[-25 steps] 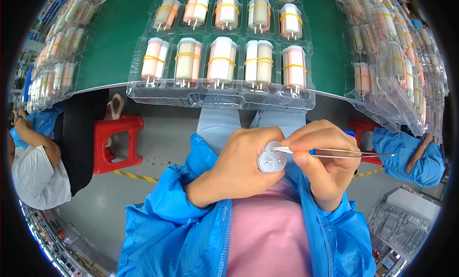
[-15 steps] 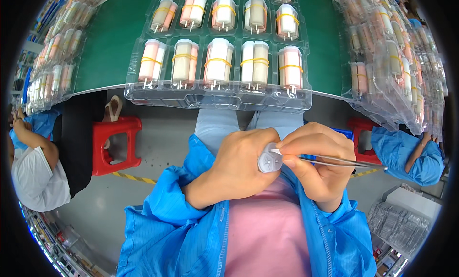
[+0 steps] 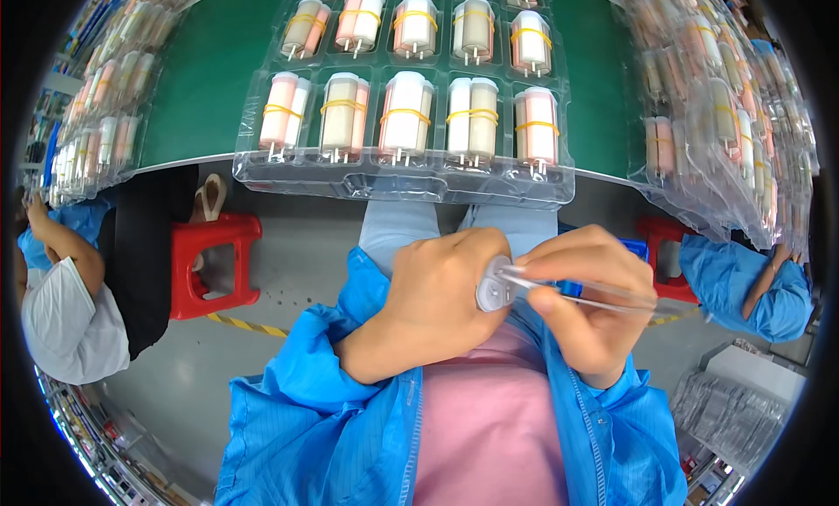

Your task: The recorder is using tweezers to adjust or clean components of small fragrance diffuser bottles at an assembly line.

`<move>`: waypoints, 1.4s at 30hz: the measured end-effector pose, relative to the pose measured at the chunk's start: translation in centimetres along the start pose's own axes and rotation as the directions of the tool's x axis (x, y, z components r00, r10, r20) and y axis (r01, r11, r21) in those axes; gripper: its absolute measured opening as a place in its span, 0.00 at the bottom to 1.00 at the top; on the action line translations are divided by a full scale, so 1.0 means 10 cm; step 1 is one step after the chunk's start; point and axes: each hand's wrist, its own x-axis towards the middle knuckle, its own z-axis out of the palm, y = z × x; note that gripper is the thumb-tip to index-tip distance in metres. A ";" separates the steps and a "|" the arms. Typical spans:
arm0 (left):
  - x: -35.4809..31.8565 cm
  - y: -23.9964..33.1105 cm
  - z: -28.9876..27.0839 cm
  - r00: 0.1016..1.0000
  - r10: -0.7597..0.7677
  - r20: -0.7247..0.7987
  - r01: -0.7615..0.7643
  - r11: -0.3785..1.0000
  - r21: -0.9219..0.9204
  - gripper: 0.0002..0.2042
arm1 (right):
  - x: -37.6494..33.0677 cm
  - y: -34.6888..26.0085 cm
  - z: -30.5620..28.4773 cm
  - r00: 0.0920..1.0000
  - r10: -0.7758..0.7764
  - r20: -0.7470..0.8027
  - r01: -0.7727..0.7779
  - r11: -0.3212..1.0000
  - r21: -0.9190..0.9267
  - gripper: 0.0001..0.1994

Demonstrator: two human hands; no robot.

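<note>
While the left hand (image 3: 437, 301) stays wrapped around the small white cylindrical part (image 3: 495, 289), held close above the lap, the right hand (image 3: 587, 309) has drawn in, so the tweezers (image 3: 594, 294) pinched in its fingers now meet the part's end face. Fine work on that face looks begun. Banded pairs fill the clear tray (image 3: 402, 184) ahead.

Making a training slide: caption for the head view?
Left hand grips a small white cylindrical part while right hand works it with tweezers.
</note>
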 end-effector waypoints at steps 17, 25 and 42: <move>0.02 0.07 -0.07 0.979 -0.100 0.177 0.157 0.923 -0.352 0.09 | -0.06 0.09 0.02 0.996 0.053 -0.070 -0.035 0.973 0.227 0.07; 0.02 0.06 -0.04 0.994 -0.040 0.100 0.060 0.977 -0.203 0.08 | -0.05 0.09 0.01 0.997 0.039 -0.064 -0.026 0.980 0.196 0.07; 0.04 0.08 -0.06 0.999 0.011 0.045 -0.004 0.988 -0.154 0.09 | -0.07 0.11 0.05 0.995 0.009 -0.101 0.013 0.975 0.221 0.07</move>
